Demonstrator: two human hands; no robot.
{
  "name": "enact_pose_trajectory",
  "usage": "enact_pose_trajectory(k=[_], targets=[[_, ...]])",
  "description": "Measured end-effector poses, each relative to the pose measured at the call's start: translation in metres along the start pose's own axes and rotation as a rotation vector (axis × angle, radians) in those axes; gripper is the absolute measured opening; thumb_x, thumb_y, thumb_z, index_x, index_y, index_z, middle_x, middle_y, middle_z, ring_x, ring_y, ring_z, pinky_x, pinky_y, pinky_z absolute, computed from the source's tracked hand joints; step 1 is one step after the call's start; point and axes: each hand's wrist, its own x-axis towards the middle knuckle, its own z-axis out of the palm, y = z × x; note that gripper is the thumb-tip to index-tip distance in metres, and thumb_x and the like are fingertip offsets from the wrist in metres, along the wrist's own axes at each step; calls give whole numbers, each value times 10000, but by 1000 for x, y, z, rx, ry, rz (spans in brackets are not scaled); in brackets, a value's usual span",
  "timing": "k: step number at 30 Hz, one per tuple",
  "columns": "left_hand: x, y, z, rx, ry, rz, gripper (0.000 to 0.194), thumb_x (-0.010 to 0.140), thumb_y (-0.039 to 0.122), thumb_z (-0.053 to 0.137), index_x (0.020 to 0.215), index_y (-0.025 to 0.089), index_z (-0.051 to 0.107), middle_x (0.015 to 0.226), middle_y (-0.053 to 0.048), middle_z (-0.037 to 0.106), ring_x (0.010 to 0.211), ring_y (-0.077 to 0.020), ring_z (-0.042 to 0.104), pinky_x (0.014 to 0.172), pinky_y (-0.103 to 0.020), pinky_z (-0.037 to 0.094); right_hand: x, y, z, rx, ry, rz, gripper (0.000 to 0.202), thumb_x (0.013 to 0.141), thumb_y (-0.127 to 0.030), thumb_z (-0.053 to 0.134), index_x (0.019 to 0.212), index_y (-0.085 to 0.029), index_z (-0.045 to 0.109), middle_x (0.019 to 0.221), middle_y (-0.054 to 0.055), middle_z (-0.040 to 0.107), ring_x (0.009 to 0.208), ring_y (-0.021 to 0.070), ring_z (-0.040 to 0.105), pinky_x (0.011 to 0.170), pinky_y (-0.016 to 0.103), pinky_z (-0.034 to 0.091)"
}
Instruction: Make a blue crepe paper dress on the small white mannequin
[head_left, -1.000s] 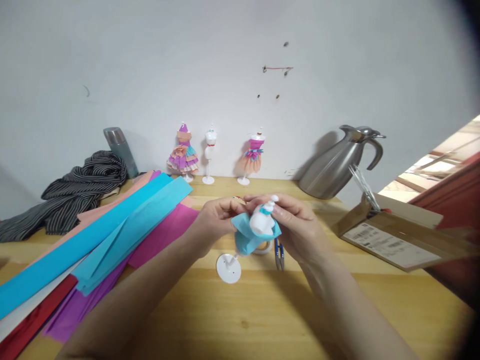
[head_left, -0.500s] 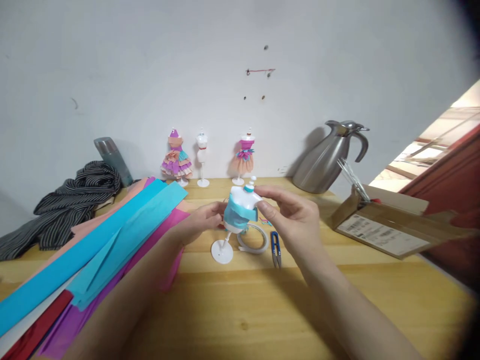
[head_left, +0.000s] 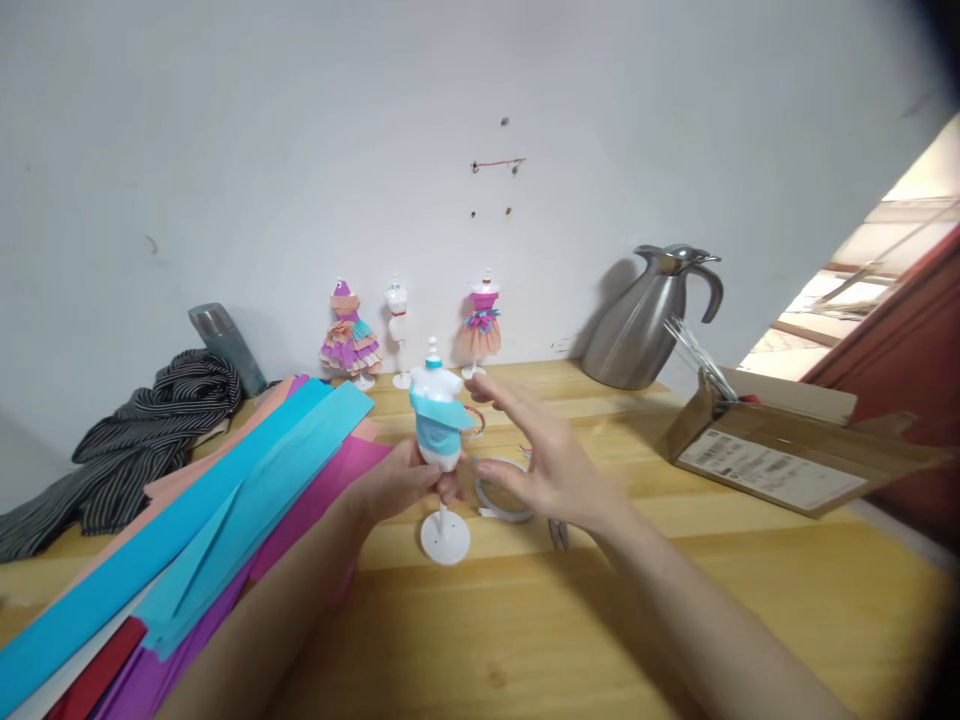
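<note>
A small white mannequin (head_left: 435, 382) with a light-blue paper strip (head_left: 439, 425) around its torso stands in front of me, leaning slightly. My left hand (head_left: 401, 475) is closed around its lower body and the top of its stem, above the round white base (head_left: 445, 540). To its right, my right hand (head_left: 544, 460) is open, thumb and fingers apart, with nothing in it. Partly behind that hand lie a roll of white tape (head_left: 491, 500) and a pair of thread snips (head_left: 559, 534), largely hidden.
Strips of coloured crepe paper (head_left: 202, 510) cover the left side of the table. Against the wall stand two dressed mannequins (head_left: 351, 340) (head_left: 481, 325) and a bare mannequin (head_left: 397, 305). A steel jug (head_left: 637, 320) and a cardboard box (head_left: 780, 450) are right; a striped cloth (head_left: 161, 430) and bottle (head_left: 229, 340) left.
My right hand has let go of the mannequin's shoulder and opened beside it. My left hand has moved to grip it lower. The mannequin is more upright, and the view has shifted slightly.
</note>
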Motion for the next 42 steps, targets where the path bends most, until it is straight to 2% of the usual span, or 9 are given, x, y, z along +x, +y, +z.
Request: enact_pose_trajectory(k=[4, 8, 13, 20, 26, 30, 33, 37, 42], targets=[[2, -9, 6, -170, -51, -3, 397, 624, 434, 817, 684, 149, 548, 488, 84, 366, 447, -45, 341, 544, -225, 432, -2, -5, 10, -119, 83, 4, 490, 840, -286, 630, 1314, -234, 515, 1200, 140, 651, 1081, 290, 617, 901, 475, 502], [-1, -15, 12, -270, -166, -95, 554, 597, 680, 722, 698, 173, 521, 453, 102, 265, 365, -24, 176, 361, -169, 184, -3, -9, 14, -86, 122, 57, 374, 852, -245, 597, 1225, -232, 572, 1058, 106, 692, 896, 246, 657, 790, 422, 536], [-4, -13, 25, -534, -335, -227, 620, 641, 775, 595, 945, 240, 523, 555, 73, 443, 324, -13, 139, 327, -147, 96, 0, -3, 10, -12, 238, 203, 212, 837, -218, 580, 1049, -220, 596, 951, 70, 646, 788, 196, 629, 675, 362, 546], [0, -17, 30, -624, -380, -270, 685, 702, 811, 467, 867, 153, 559, 794, -39, 590, 296, 12, 215, 289, -171, 89, 4, -4, 5, -112, 231, 17, 289, 777, -107, 544, 1038, -232, 545, 1096, 106, 596, 1022, 255, 579, 781, 410, 522], [5, -20, 33, -514, -210, -289, 730, 772, 780, 377, 831, 88, 600, 689, -17, 546, 301, 0, 226, 317, -199, 97, 3, -8, 5, -138, 225, -26, 323, 773, -134, 525, 1080, -231, 540, 1162, 123, 580, 1098, 289, 563, 910, 492, 470], [7, -25, 39, -483, -39, -216, 667, 798, 763, 373, 773, 125, 568, 533, 23, 486, 313, -27, 218, 350, -216, 120, 2, -10, 8, -197, 120, -74, 639, 775, -206, 563, 1376, -282, 357, 1493, 126, 325, 1372, 342, 331, 1059, 571, 335], [8, -32, 40, -452, 10, -172, 687, 763, 808, 365, 753, 147, 551, 422, 64, 366, 312, -43, 207, 369, -223, 141, 1, -8, 14, -251, 134, -78, 761, 770, -181, 559, 1452, -312, 247, 1571, 100, 173, 1432, 347, 211, 1076, 581, 304], [10, -37, 43, -395, 102, -124, 730, 703, 860, 371, 766, 154, 546, 414, 76, 334, 330, -48, 214, 391, -229, 163, 0, -6, 19, -276, 175, -62, 768, 770, -162, 542, 1459, -310, 239, 1573, 96, 176, 1432, 350, 215, 1064, 590, 317], [9, -37, 49, -332, 192, -98, 737, 676, 863, 417, 789, 145, 532, 538, 45, 436, 376, -38, 252, 421, -231, 167, -1, -9, 23, -301, 234, -63, 711, 770, -105, 494, 1436, -260, 298, 1526, 133, 279, 1401, 349, 292, 1035, 585, 365]])
